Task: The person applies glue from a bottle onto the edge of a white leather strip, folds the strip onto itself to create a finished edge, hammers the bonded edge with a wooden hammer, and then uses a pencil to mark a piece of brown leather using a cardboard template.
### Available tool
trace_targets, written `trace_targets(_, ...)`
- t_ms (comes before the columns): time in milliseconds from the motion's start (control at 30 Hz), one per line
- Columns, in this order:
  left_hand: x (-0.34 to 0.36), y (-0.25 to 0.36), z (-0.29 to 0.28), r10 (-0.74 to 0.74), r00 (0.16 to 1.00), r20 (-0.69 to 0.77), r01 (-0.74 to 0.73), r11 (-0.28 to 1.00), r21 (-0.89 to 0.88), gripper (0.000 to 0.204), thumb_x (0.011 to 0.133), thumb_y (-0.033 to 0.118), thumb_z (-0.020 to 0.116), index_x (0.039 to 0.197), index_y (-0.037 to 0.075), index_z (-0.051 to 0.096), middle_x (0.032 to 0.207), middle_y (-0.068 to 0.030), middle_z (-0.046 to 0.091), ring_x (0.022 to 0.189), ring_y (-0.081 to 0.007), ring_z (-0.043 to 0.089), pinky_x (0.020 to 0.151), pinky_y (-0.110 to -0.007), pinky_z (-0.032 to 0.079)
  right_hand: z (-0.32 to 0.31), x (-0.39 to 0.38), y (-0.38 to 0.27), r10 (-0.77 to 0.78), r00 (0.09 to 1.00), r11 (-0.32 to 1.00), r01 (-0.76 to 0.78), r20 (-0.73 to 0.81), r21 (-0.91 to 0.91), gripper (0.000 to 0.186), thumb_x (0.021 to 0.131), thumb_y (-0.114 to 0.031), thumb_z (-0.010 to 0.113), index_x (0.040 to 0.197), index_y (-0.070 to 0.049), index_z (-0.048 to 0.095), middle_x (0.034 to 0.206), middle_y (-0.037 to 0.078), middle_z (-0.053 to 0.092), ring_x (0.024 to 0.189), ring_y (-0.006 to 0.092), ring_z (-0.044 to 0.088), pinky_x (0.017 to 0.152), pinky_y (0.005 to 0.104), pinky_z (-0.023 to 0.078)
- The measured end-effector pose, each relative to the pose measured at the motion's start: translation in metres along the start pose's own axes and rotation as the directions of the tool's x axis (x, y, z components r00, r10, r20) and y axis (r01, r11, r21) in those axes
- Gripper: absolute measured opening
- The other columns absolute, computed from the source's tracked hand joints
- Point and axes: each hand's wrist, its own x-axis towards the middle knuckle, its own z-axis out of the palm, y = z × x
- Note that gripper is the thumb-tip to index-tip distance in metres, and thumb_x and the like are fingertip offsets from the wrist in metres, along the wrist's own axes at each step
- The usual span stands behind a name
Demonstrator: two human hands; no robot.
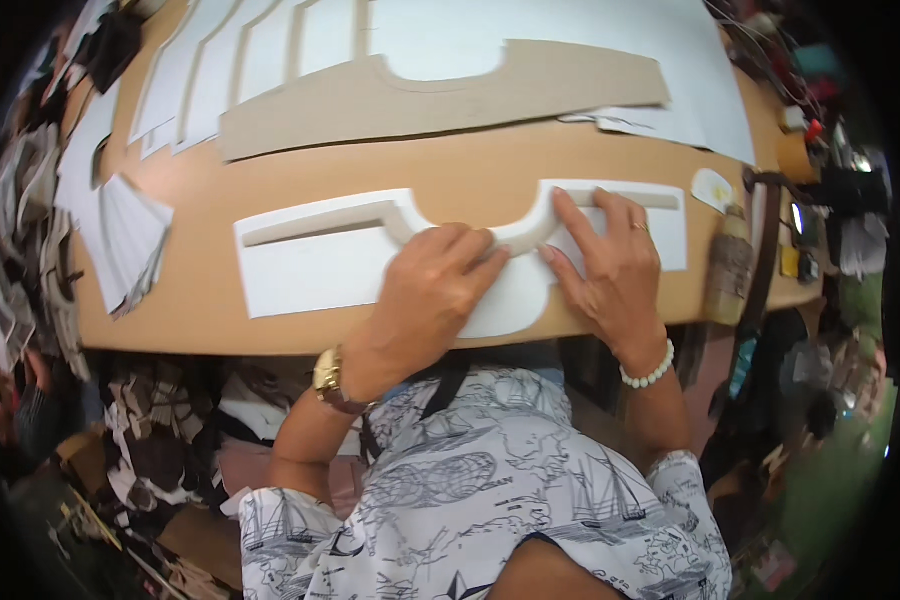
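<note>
A white flat piece (315, 275) with a deep curved cut-out lies near the table's front edge. Along its upper edge runs a narrow beige strip (320, 222), bending around the curve. My left hand (435, 285) is closed at the bottom of the curve, thumb and fingers pressed on the strip. To its right, my right hand (605, 265) has its fingers spread, with thumb and forefinger touching the curve's right side. Whether any fingertip lifts the strip I cannot see. Beyond the hands lies a larger beige piece (440, 105) with a similar curved notch.
White sheets with beige edges (260, 70) cover the far part of the wooden table (200, 335). A fan of white pieces (125, 240) lies at left. A bottle (730, 265) stands at right, beside a small white piece (712, 188). Fabric pieces (155, 440) are heaped below the table.
</note>
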Motion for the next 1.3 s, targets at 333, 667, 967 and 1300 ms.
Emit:
trace_targets(333,-0.005,0.000,0.006,-0.007,0.995,-0.100,0.007,1.000,-0.004,0.029,0.067,0.007,0.059,0.095,0.002,0.066,0.096,-0.0088,0.060,0.090,-0.0245,0.059,0.078,-0.035,0.050,0.008,-0.005,-0.012,0.058,0.993,0.998,-0.062,-0.107,-0.027,0.050,0.074,-0.030,0.072,0.120,-0.014,0.061,0.113,0.016,0.051,0.103,0.0351,0.049,0.083,0.0428,0.045)
trace_targets(667,-0.045,-0.016,-0.020,-0.264,0.884,-0.387,0.328,0.938,0.111,0.040,0.072,0.010,0.072,0.109,0.001,0.063,0.107,-0.0161,0.060,0.104,-0.0317,0.055,0.087,-0.039,0.047,0.009,-0.006,-0.013,0.084,0.991,0.996,-0.088,-0.102,-0.031,0.052,0.072,-0.026,0.074,0.121,-0.015,0.061,0.114,0.013,0.051,0.104,0.0334,0.049,0.084,0.0421,0.045)
trace_targets(967,-0.096,-0.040,-0.035,-0.550,0.600,-0.582,0.739,0.660,0.138,0.053,0.078,0.013,0.070,0.125,-0.005,0.051,0.121,-0.0229,0.055,0.116,-0.0374,0.049,0.098,-0.043,0.038,0.009,-0.005,-0.015,0.088,0.991,0.996,-0.091,-0.100,-0.027,0.051,0.073,-0.024,0.074,0.121,-0.015,0.061,0.115,0.015,0.051,0.105,0.0345,0.049,0.087,0.0430,0.044)
trace_targets(1300,-0.091,-0.041,-0.037,-0.605,0.583,-0.542,0.744,0.666,0.057,0.055,0.079,0.012,0.067,0.129,-0.003,0.048,0.126,-0.0214,0.052,0.121,-0.0366,0.044,0.101,-0.043,0.035,0.009,-0.005,-0.016,0.081,0.992,0.996,-0.083,-0.095,-0.018,0.051,0.074,-0.024,0.072,0.123,-0.014,0.060,0.117,0.015,0.051,0.105,0.0348,0.049,0.088,0.0432,0.043)
